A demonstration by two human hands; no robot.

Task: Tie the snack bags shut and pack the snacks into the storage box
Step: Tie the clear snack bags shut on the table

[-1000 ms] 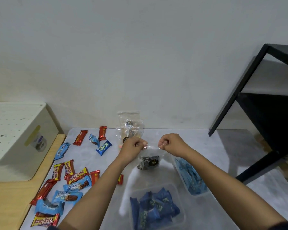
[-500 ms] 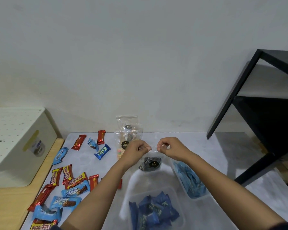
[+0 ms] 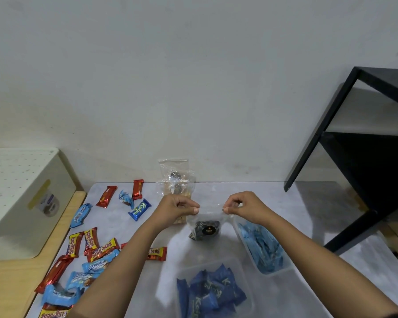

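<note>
Left hand (image 3: 178,207): fingers curled in, thumb and forefinger pinching the left end of the clear snack bag's (image 3: 210,216) top edge.
Right hand (image 3: 244,205): curled the same way, pinching the right end of that top edge.
Snack bag: its mouth is pulled flat between the two hands. The body hangs below them over the grey table (image 3: 308,210), with a dark striped snack (image 3: 205,229) bearing a round black label in its bottom.
Near storage box (image 3: 245,278): clear plastic, lidless, just in front of the held bag. It holds a heap of dark blue packets (image 3: 213,292).
Right storage box (image 3: 275,273): clear, lidless, beside the right forearm. It is filled with light blue packets (image 3: 261,246).
Second clear bag (image 3: 176,180): upright against the wall behind the left hand, with small snacks inside. Whether it is tied cannot be told.
Loose snacks (image 3: 94,246): red, yellow and blue wrappers scattered on the table's left side, outside both boxes.
White perforated box (image 3: 21,203): on the wooden surface, far left.
</note>
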